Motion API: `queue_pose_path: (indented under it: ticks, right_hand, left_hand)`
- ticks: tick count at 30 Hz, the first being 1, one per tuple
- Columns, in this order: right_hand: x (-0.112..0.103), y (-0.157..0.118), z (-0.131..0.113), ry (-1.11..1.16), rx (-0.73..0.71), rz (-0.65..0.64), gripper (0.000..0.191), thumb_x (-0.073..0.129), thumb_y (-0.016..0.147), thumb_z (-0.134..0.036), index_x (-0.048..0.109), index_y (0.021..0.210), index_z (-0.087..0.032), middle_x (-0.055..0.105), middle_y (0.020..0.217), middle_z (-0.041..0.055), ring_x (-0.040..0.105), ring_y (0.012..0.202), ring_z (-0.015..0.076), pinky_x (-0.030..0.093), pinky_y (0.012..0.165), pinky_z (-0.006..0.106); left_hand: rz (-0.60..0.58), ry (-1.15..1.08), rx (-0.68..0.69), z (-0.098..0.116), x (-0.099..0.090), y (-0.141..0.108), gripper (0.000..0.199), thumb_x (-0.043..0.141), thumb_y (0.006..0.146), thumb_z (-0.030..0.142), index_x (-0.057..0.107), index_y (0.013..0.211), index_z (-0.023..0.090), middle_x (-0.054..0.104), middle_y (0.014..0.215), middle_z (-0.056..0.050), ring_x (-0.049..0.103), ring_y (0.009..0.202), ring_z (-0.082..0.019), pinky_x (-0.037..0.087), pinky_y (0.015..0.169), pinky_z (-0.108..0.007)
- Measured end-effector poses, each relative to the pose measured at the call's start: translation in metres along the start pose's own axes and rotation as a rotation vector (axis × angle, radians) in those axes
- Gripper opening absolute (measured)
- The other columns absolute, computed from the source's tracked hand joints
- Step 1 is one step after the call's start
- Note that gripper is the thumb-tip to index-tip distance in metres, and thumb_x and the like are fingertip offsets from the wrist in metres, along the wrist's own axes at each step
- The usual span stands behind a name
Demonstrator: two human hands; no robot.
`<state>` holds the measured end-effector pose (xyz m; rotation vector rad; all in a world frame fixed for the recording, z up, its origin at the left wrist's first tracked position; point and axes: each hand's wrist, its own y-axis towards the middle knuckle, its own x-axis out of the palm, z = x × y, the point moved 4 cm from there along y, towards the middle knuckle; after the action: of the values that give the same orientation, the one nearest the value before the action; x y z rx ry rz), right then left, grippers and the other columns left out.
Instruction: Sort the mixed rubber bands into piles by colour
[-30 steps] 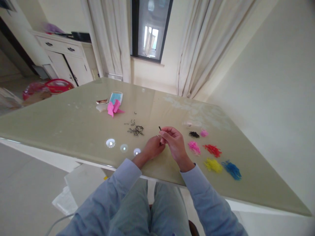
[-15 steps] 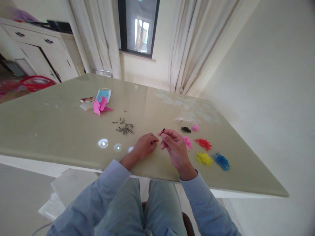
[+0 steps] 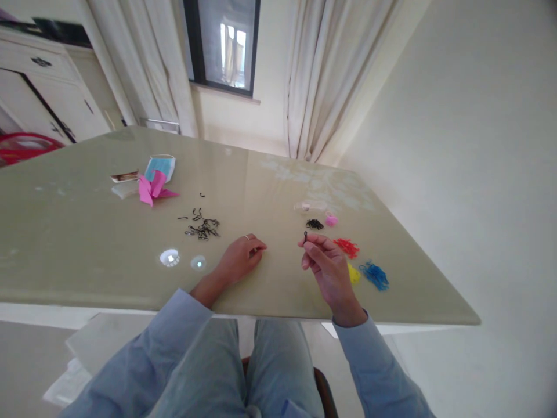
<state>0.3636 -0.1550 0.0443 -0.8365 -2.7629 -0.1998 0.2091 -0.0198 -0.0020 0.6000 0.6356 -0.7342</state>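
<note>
Between the thumb and forefinger of my right hand (image 3: 327, 266) is a small black rubber band (image 3: 305, 235), its loop standing up above the fingertips. That hand is held over the table, just in front of a small pile of black bands (image 3: 314, 224). My left hand (image 3: 239, 258) lies on the tabletop with fingers curled and tips together; whether anything is in them I cannot make out. Farther left lies a loose scatter of thin black bands (image 3: 203, 229). A yellow pile (image 3: 353, 274) is partly covered by my right hand; beside it are red bands (image 3: 347, 248) and blue bands (image 3: 375, 275).
A pink band cluster (image 3: 331, 219) and a clear plastic piece (image 3: 310, 206) lie beyond the black pile. At the left are a folded pink paper (image 3: 153, 187), a blue face mask (image 3: 160, 168) and a small packet (image 3: 125, 176). The table's front edge (image 3: 270, 316) runs above my lap.
My right hand has moved right, away from my left hand, with the black rubber band still pinched. It now hides the larger pink pile. The camera view has shifted slightly right.
</note>
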Motion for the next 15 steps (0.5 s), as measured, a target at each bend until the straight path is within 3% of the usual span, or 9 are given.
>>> queue_pose_path:
  ticks: [6, 9, 11, 15]
  right_hand:
    - [-0.051, 0.021, -0.025, -0.258, -0.030, 0.058, 0.027, 0.082, 0.067, -0.034, 0.071, 0.086, -0.019, 0.071, 0.072, 0.0018, 0.056, 0.051, 0.0099, 0.047, 0.049, 0.023]
    - [-0.078, 0.054, -0.042, -0.448, -0.077, 0.107, 0.031, 0.079, 0.068, -0.038, 0.071, 0.091, -0.018, 0.074, 0.081, 0.0048, 0.057, 0.051, 0.0098, 0.047, 0.048, 0.023]
    - [-0.092, 0.081, -0.044, -0.623, -0.054, 0.072, 0.030, 0.079, 0.067, -0.037, 0.071, 0.085, -0.016, 0.071, 0.068, 0.0035, 0.056, 0.049, 0.0104, 0.043, 0.044, 0.022]
    - [-0.111, 0.125, -0.034, -0.950, -0.026, 0.030, 0.016, 0.071, 0.071, -0.029, 0.066, 0.076, -0.015, 0.068, 0.062, 0.0032, 0.058, 0.043, 0.0118, 0.042, 0.042, 0.022]
  left_hand:
    - [0.004, 0.011, 0.008, -0.003, 0.002, 0.000, 0.022, 0.052, 0.086, 0.017, 0.073, 0.093, 0.017, 0.069, 0.092, -0.006, 0.062, 0.085, -0.018, 0.048, 0.080, -0.031]
    - [0.013, 0.009, 0.012, -0.004, 0.002, 0.000, 0.021, 0.052, 0.086, 0.017, 0.072, 0.092, 0.018, 0.069, 0.091, -0.005, 0.062, 0.084, -0.018, 0.048, 0.079, -0.030]
    - [0.014, 0.006, 0.011, -0.004, 0.002, 0.001, 0.021, 0.052, 0.085, 0.017, 0.073, 0.091, 0.018, 0.069, 0.090, -0.005, 0.062, 0.083, -0.018, 0.048, 0.077, -0.029]
    - [0.019, -0.013, -0.004, -0.006, 0.002, 0.002, 0.022, 0.052, 0.085, 0.018, 0.073, 0.091, 0.017, 0.069, 0.088, -0.005, 0.062, 0.079, -0.017, 0.048, 0.076, -0.029]
